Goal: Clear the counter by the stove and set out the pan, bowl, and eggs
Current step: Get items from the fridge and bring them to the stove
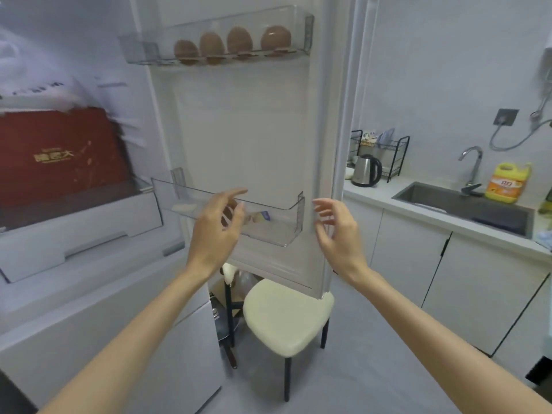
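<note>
The fridge door (248, 130) stands open in front of me. Several brown eggs (239, 40) sit upright in its clear top door shelf (307, 28). My left hand (218, 231) is raised in front of the lower door shelf (286, 222), fingers curled around what looks like a brown egg (229, 211). My right hand (337, 231) hovers by the door's right edge at the same height, fingers spread and holding nothing. No pan or bowl is clearly visible.
A red box (62, 156) lies inside the fridge at left. A cream stool (286, 315) stands below the door, with dark metal cookware (224, 327) behind it. At right are the counter (379, 189), a kettle (366, 170), a dish rack (388, 150), a sink (466, 204) and a yellow detergent bottle (507, 182).
</note>
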Motion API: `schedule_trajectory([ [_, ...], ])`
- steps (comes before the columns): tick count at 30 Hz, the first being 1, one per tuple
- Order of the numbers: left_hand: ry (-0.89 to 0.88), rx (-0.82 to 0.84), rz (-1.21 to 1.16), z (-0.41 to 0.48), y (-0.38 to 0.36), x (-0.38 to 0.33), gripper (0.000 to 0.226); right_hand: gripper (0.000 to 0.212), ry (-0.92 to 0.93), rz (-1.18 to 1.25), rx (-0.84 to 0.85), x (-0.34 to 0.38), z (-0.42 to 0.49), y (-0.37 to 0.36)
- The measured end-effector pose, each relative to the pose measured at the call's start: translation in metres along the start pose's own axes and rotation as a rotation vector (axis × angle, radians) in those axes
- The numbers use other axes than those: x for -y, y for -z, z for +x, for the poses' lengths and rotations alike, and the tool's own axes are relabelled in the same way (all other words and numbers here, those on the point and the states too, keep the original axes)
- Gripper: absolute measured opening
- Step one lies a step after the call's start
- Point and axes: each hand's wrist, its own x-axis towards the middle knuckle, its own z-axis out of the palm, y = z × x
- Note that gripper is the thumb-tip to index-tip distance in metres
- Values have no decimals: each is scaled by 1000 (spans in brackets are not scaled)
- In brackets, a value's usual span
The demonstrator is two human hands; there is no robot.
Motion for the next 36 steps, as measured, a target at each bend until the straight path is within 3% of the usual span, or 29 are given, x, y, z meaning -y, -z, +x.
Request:
schedule_trajectory([
  [2,-38,-21,10,33,9,8,21,29,137,-50,40,25,33,-5],
  [5,-7,86,70,80,14,26,30,28,163,-179,272,42,79,-23],
  [10,98,398,236,131,9,70,35,40,-16,-532,892,34,140,-67],
  [14,211,715,339,153,-1,88,47,54,-173,-662,1094,12,153,-97],
  [18,391,953,253,170,-6,89,62,24,-179,-601,1094,-1,151,-107],
  [21,432,1104,317,182,-14,87,68,19,-168,-633,1077,-3,151,-107],
  [26,380,1382,475,187,-35,88,65,19,-113,-656,872,4,144,-90],
  [31,278,1498,583,178,-53,92,62,23,-124,-643,753,5,133,-80],
  [36,277,1514,479,172,-56,97,37,27,-146,-591,540,8,125,-79],
])
